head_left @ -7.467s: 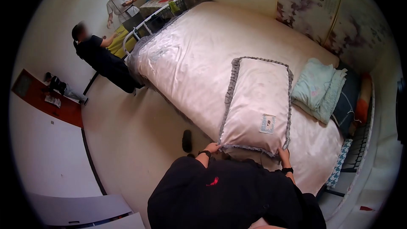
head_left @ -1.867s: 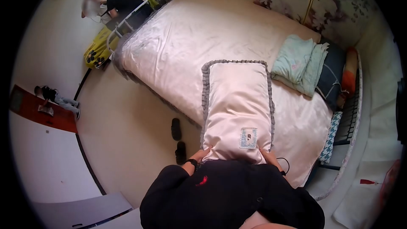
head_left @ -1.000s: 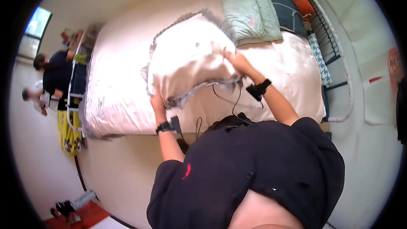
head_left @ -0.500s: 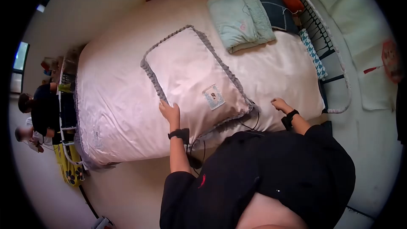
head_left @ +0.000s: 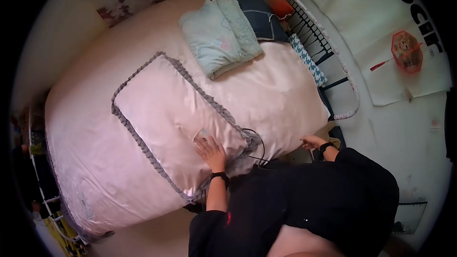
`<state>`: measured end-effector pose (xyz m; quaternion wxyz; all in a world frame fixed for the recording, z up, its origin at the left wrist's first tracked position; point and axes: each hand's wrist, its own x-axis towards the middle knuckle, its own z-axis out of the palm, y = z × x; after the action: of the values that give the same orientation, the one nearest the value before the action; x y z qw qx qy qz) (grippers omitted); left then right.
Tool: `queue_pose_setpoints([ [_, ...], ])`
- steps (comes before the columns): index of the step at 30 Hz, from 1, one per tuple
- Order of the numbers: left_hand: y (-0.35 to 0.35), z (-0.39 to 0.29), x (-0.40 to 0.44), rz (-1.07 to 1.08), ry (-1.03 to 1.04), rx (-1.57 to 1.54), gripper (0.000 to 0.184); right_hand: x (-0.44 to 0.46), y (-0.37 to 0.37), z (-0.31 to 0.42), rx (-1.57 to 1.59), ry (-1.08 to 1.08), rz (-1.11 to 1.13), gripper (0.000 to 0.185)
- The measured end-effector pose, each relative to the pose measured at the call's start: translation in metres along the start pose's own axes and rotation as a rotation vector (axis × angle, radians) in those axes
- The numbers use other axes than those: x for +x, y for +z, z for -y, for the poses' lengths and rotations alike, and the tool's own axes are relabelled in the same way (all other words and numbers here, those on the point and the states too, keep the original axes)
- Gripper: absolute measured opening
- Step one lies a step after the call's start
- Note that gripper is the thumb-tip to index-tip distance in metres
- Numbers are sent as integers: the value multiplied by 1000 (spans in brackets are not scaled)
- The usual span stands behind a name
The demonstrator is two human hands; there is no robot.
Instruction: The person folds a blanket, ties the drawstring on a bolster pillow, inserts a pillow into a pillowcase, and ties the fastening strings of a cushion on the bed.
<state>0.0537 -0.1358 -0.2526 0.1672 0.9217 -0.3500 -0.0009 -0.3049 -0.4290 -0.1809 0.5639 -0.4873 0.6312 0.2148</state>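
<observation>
My left hand (head_left: 213,155) lies with spread fingers on a pink pillow (head_left: 159,109) with a grey ruffled edge. It partly covers the pillow's small printed patch (head_left: 203,134). The pillow rests on the pink satin bedspread (head_left: 281,85) of a bed. My right hand (head_left: 312,142) is beside the near right edge of the bed, its fingers loosely bent and apart, with nothing visible in them. Both wrists wear black bands. A black cable (head_left: 262,143) loops out by the pillow's right corner.
Folded pale green bedding (head_left: 221,38) lies at the far side against a dark blue pillow (head_left: 257,14). A houndstooth cushion (head_left: 308,59) stands by the metal headboard (head_left: 350,85). A red octagonal ornament (head_left: 407,52) hangs on the right wall. Another rail (head_left: 40,181) borders the bed's left end.
My left hand has moved from the pillow's left edge to its patch, and the pillow lies turned differently. My right hand has gone from above the bedspread to the bed's edge. The view has shifted right.
</observation>
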Motion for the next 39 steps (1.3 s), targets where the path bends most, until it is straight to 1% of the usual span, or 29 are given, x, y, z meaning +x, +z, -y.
queue_pose_setpoints([
  [1, 4, 2, 2, -3, 10, 20, 57, 9, -13, -9, 232, 133, -15, 20],
  [3, 6, 4, 6, -31, 42, 71, 56, 25, -35, -18, 262, 104, -242, 15],
  [4, 10, -1, 6, -75, 51, 110, 56, 49, -53, -31, 303, 35, -237, 14],
  [5, 9, 3, 10, -72, 50, 110, 56, 29, -49, -14, 307, 30, -247, 14],
  [6, 13, -3, 5, -45, 43, 157, 56, 44, -65, -8, 332, -111, -289, 17],
  [8, 17, -11, 1, -40, 14, 214, 57, 41, -64, 26, 230, -249, -354, 35],
  [10, 33, -38, -7, 76, -241, 250, 59, 61, -83, 27, 126, -262, -407, 47],
  [11, 34, -35, -12, 107, -219, 250, 64, 65, -86, 35, 57, -238, -411, 52],
  [12, 34, -55, -14, 112, -189, 278, 64, 107, -109, 33, 64, -260, -505, 55],
  [13, 31, -77, -27, 256, -328, 224, 66, 143, -126, 33, 57, -284, -595, 58],
  [14, 30, -99, -32, 397, -458, 179, 68, 132, -145, 48, 120, -321, -600, 60],
  [15, 38, -93, -46, 387, -423, 188, 71, 98, -152, 80, 145, -369, -618, 63],
  [16, 47, -91, -58, 377, -377, 206, 73, 120, -178, 90, 23, -422, -808, 63],
  [17, 45, -96, -77, 367, -235, 159, 76, 150, -212, 100, -94, -472, -983, 62],
  [18, 38, -91, -87, 370, -238, 167, 76, 152, -219, 105, -109, -498, -997, 61],
  [20, 38, -99, -90, 830, -422, -65, 82, 182, -254, 122, -104, -541, -988, 59],
  [22, 69, -65, -124, 841, -396, -82, 86, 203, -281, 128, -432, -588, -1022, 58],
  [23, 74, -61, -124, 799, -424, -159, 86, 202, -290, 146, -526, -512, -1040, 58],
  [24, 69, -60, -133, 784, -449, -251, 86, 199, -292, 142, -526, -511, -1035, 58],
  [26, 68, -57, -126, 815, -480, -172, 78, 213, -302, 153, -610, -473, -1043, 60],
  [27, 75, -32, -134, 880, -365, -143, 74, 222, -305, 149, -658, -492, -1089, 61],
  [28, 58, -56, -115, 933, -255, -119, 69, 221, -308, 152, -661, -504, -1089, 61],
  [29, 39, -87, -97, 765, -455, -292, 62, 225, -315, 161, -591, -443, -960, 62],
  [30, 30, -102, -89, 766, -457, -291, 62, 220, -312, 155, -530, -359, -822, 62],
  [32, 19, -112, -79, 741, -454, -441, 59, 220, -300, 154, -527, -390, -863, 61],
  [34, 20, -115, -79, 730, -469, -420, 58, 198, -281, 163, -507, -467, -951, 53],
  [35, 21, -113, -76, 741, -462, -420, 57, 191, -253, 161, -429, -657, -1060, 44],
  [37, 25, -121, -75, 764, -451, -391, 56, 163, -237, 172, -335, -666, -991, 38],
  [39, 34, -120, -79, 772, -467, -427, 56, 84, -205, 197, -315, -644, -958, 34],
])
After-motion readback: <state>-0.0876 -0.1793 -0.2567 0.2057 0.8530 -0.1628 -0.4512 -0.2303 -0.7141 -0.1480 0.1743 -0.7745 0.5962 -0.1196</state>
